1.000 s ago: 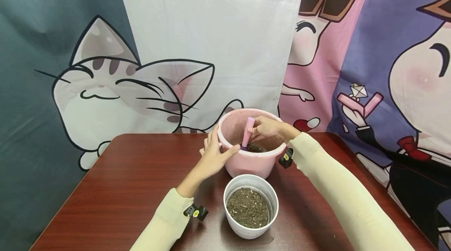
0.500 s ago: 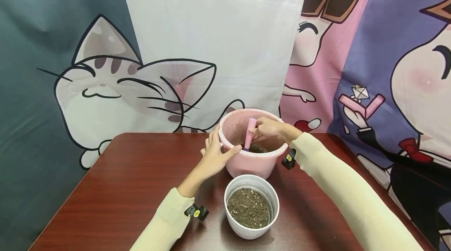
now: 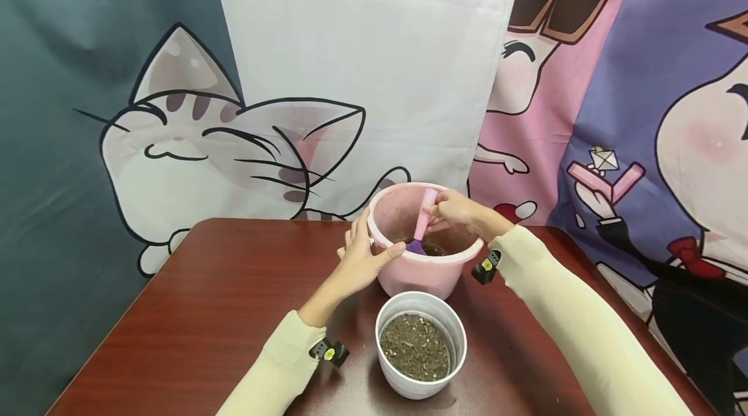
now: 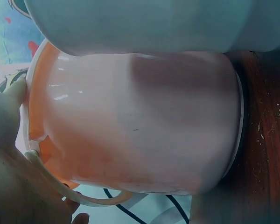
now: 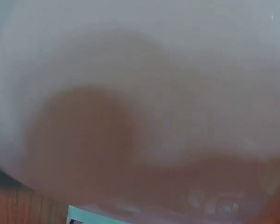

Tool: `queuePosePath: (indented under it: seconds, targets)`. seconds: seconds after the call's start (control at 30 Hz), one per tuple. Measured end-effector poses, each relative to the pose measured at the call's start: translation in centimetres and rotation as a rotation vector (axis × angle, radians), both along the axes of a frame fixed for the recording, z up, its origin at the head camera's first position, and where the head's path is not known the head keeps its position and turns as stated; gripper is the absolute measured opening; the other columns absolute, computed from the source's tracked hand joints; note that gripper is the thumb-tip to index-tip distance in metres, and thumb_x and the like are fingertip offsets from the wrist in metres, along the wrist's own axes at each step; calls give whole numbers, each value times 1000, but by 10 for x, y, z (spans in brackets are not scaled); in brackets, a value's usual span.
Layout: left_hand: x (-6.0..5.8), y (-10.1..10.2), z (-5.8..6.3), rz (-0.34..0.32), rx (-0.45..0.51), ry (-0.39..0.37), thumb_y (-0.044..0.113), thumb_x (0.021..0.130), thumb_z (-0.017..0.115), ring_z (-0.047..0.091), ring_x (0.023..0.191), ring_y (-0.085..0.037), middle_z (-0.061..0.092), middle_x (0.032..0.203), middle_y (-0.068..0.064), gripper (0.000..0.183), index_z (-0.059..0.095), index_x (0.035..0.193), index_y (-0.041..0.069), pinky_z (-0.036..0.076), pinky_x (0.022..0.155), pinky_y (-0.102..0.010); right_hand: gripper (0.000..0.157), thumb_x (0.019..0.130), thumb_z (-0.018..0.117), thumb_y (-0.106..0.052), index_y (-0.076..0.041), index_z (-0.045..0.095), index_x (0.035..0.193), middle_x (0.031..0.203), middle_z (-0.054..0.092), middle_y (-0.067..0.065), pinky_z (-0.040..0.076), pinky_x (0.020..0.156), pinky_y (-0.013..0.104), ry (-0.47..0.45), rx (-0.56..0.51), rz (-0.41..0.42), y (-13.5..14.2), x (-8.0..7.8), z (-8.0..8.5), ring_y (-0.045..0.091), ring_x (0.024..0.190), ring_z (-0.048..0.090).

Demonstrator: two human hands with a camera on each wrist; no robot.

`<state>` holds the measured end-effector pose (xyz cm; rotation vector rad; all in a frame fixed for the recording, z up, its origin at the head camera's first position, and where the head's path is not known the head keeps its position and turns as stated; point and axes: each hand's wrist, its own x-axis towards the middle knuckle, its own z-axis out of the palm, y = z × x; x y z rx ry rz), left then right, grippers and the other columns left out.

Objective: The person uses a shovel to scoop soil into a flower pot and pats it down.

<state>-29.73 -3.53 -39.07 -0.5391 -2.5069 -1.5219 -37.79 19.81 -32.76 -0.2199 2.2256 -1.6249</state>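
Pinching the trowel (image 3: pixel 422 224), the right hand (image 3: pixel 458 211) had its purple blade (image 3: pixel 416 247) at eight o'clock, inside the bucket (image 3: pixel 421 278); the left hand (image 3: pixel 362 261) gripped the rim (image 3: pixel 443 260).

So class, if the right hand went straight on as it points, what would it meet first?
Probably the pink bucket's left inner wall, beyond the scoop the right hand grips, though depth is unclear.

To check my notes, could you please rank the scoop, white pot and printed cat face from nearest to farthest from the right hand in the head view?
1. Scoop: held in the right hand.
2. White pot: nearer the person, before the pink bucket.
3. Printed cat face: on the backdrop, left.
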Motion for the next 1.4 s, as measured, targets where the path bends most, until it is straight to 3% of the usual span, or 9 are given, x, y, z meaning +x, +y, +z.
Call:
queuePosePath:
  seconds: [0.3, 0.53, 0.97, 1.23, 1.4]
  targets:
    - [0, 1, 5, 19, 14, 10, 68, 79, 69, 25, 137, -33, 29, 155, -12, 112, 13, 159, 15, 13, 100, -67, 17, 102, 42, 2, 16, 51, 104, 80, 65, 13, 57, 79, 35, 37, -77, -46, 13, 6, 14, 20, 73, 69]
    - [1, 1, 5, 44, 16, -19, 62, 79, 74, 26, 138, -31, 29, 157, -8, 110, 14, 159, 17, 14, 102, -62, 16, 102, 41, 2, 14, 50, 101, 79, 66, 13, 53, 90, 43, 31, -137, -98, 19, 10, 22, 20, 74, 70]
    - [1, 4, 4, 61, 23, -16, 59, 78, 76, 27, 137, -32, 32, 155, -9, 109, 16, 159, 19, 14, 101, -61, 15, 103, 39, 0, 9, 50, 98, 80, 66, 10, 55, 85, 35, -35, -248, -157, 34, 12, 32, 19, 76, 70]
    - [3, 3, 5, 45, 21, -10, 63, 77, 75, 30, 133, -33, 31, 152, -16, 113, 13, 160, 17, 14, 100, -61, 14, 104, 44, -4, 5, 54, 98, 84, 69, 11, 53, 88, 35, -61, -371, -215, 47, 15, 31, 21, 81, 72]
    - [6, 3, 4, 46, -10, 27, 61, 77, 77, 24, 137, -35, 21, 157, -18, 120, 5, 160, 15, 14, 100, -61, 24, 105, 46, -7, 3, 63, 92, 86, 73, 17, 54, 85, 33, -60, -445, -185, 54, 19, 26, 24, 84, 73]
